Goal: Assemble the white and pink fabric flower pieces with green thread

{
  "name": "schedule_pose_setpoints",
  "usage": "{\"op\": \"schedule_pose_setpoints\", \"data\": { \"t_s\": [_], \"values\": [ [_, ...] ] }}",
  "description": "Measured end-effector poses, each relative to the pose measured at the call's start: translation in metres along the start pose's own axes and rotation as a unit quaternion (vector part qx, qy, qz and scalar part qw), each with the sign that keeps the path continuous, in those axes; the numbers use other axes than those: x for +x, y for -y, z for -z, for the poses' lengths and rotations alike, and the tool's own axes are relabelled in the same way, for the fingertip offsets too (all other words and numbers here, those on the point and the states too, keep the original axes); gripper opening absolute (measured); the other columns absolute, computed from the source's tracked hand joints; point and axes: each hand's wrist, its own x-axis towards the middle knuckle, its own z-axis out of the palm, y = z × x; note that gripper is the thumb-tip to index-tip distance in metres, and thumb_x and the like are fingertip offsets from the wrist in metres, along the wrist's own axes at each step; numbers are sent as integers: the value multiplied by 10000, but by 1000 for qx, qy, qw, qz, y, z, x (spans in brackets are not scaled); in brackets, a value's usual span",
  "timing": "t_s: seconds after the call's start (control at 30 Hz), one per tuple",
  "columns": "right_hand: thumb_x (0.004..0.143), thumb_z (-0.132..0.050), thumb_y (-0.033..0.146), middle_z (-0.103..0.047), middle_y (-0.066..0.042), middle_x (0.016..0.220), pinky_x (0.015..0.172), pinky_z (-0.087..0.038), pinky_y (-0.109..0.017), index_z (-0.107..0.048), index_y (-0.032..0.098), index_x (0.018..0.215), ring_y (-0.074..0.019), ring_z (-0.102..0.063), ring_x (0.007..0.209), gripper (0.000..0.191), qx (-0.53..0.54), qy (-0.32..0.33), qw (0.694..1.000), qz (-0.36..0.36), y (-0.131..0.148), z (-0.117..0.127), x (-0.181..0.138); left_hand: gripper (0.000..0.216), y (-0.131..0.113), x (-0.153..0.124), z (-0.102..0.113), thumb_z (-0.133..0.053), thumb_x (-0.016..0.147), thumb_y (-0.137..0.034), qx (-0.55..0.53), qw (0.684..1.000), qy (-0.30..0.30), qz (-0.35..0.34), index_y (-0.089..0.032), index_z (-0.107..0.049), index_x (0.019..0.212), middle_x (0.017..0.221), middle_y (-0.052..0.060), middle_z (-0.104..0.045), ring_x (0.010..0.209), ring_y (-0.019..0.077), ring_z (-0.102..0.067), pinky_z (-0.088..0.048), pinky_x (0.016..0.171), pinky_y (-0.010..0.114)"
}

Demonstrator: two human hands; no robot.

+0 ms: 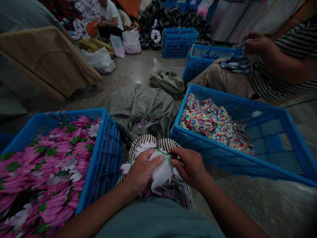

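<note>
Above my lap, my left hand [146, 167] is closed on a white fabric flower [162, 172] with green trim along its top, the thumb pressed onto the petals. My right hand [189, 165] pinches at the green edge of the same flower from the right, thumb and forefinger near each other. Whether a thread or some small part sits between those fingertips I cannot make out. More pale and pink flower pieces [170, 191] lie on my lap below, over black-and-white striped cloth [141, 140].
A blue crate [105, 132] of pink and white flowers stands at left. Another blue crate [269, 109] with colourful printed fabric pieces [210, 120] is at right. A grey-green sack [146, 102] lies ahead. A co-worker in stripes [287, 62] sits right; another person [111, 19] sits far back.
</note>
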Motion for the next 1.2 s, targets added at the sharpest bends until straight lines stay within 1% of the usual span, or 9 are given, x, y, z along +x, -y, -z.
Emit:
{"op": "schedule_pose_setpoints", "data": {
  "t_s": [0.4,0.57,0.73,0.9,0.97,1.0,1.1,1.13,1.2],
  "values": [
    [866,-456,261,-658,-66,769,608,-439,-273,-527,163,1015,-171,-607,668,192,7,13,1000,-6,1,1,-1,254,2,0,3,-657,695,-374,49,999,-3,2,-159,-594,814,665,-11,-582,554,120,-523,-413,542,230],
    [865,-463,262,-652,-63,745,595,-431,-273,-534,151,998,-172,-604,653,187,2,11,1000,-4,2,2,-2,246,3,-1,0,-645,708,-366,44,999,6,-2,-151,-584,811,660,-7,-570,540,113,-509,-406,533,226],
    [860,-476,261,-661,-64,757,592,-430,-268,-548,169,990,-169,-608,656,175,-7,16,1000,3,3,2,-2,213,0,-2,-4,-619,729,-344,95,995,2,-8,-147,-582,801,678,-5,-573,581,120,-525,-408,548,219],
    [847,-500,213,-668,-60,736,582,-424,-260,-578,172,957,-156,-607,633,141,-8,21,1000,13,1,1,-2,212,-4,-5,-5,-633,711,-354,102,995,5,-1,-159,-573,770,676,-10,-574,594,129,-533,-410,550,222],
    [841,-505,201,-665,-47,723,575,-426,-254,-587,186,923,-149,-605,619,118,28,11,999,-16,-1,3,-2,218,-6,-6,-5,-631,708,-362,118,993,2,-2,-157,-584,763,677,-4,-579,602,133,-534,-409,558,224],
    [844,-493,198,-658,-38,715,571,-431,-249,-582,192,921,-144,-603,614,118,64,-11,997,-50,-2,4,-2,222,-7,-6,-5,-628,709,-367,128,992,-2,-4,-154,-592,764,681,2,-585,606,134,-534,-407,560,224],
    [859,-435,216,-616,-16,704,554,-448,-239,-540,206,987,-140,-587,620,166,203,-86,961,-170,-3,7,-2,235,-8,-6,-4,-623,709,-378,153,988,-9,2,-155,-608,780,691,11,-598,594,136,-528,-392,544,223],
    [848,-447,233,-602,-14,714,538,-446,-237,-525,207,1016,-142,-577,622,187,236,-86,949,-192,-1,8,-2,231,-8,-5,-4,-614,715,-379,160,987,-8,0,-157,-606,781,691,11,-599,592,137,-527,-389,543,224],
    [793,-531,272,-583,-15,745,500,-425,-226,-512,204,1053,-141,-551,616,269,269,-43,942,-194,4,7,-1,211,-8,-4,-4,-583,742,-370,192,981,-6,-22,-160,-596,764,685,8,-589,600,141,-521,-384,550,225]
  ]
}}
